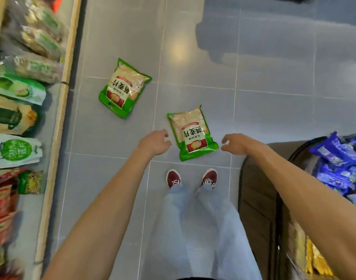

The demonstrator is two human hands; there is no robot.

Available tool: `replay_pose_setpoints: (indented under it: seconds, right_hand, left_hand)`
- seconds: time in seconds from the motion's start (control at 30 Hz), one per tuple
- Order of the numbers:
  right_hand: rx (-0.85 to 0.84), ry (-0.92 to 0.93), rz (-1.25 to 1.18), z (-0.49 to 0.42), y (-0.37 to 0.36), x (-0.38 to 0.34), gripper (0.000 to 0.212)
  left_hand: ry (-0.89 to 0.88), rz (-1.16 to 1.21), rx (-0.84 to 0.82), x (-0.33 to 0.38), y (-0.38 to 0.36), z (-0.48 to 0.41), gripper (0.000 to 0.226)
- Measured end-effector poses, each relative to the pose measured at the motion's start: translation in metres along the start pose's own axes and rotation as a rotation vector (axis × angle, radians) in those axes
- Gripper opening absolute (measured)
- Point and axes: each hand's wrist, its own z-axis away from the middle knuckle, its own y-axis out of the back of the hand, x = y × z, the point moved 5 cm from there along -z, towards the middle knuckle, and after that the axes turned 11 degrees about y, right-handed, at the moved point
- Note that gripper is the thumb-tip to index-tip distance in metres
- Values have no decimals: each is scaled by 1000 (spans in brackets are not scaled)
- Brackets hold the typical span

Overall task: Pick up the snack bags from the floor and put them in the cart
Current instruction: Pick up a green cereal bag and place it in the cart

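Near bag (192,133): green with a red label, lay flat on the grey tiled floor (274,118), just ahead of the person's red shoes (193,178), one corner over a tile seam. Far bag (123,88): same kind, flat on the floor, farther ahead and to the left, well apart from the first, near the base of the shelf (58,118). Left hand (155,142): reached forward beside the near bag's left edge, fingers loosely curled and apart, empty, not seen to touch the bag. Right hand (236,143): reached forward just off the bag's right edge, fingers spread and curled, empty. The two hands flanked the bag with nothing between them and it. Cart (260,199): dark, at the person's right, under the right forearm, holding blue packets (338,168) and yellow packets (318,261) lower down. Shelf: along the left, stocked with green, white and red packets, blurred. Legs: in pale jeans (199,229), standing between shelf and cart.
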Motion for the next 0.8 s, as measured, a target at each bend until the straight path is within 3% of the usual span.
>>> replay_pose_setpoints:
  seconds: [0.17,0.4,0.63,0.8]
  right_hand:
    - [89,-7,-23,-129,-9,46,46]
    - [125,-26,-120,-308,-75,102,45]
    - [226,-33,-154,-468,-143,159,72]
    - [352,-21,-283,-529,-171,197,93]
  left_hand:
    - [41,-39,4,-3,-45,-113,48]
    - [40,69,49,3,-142,-272,47]
    - [121,347,48,-12,-255,-421,61]
    - [106,637,9,-5,-310,-472,87]
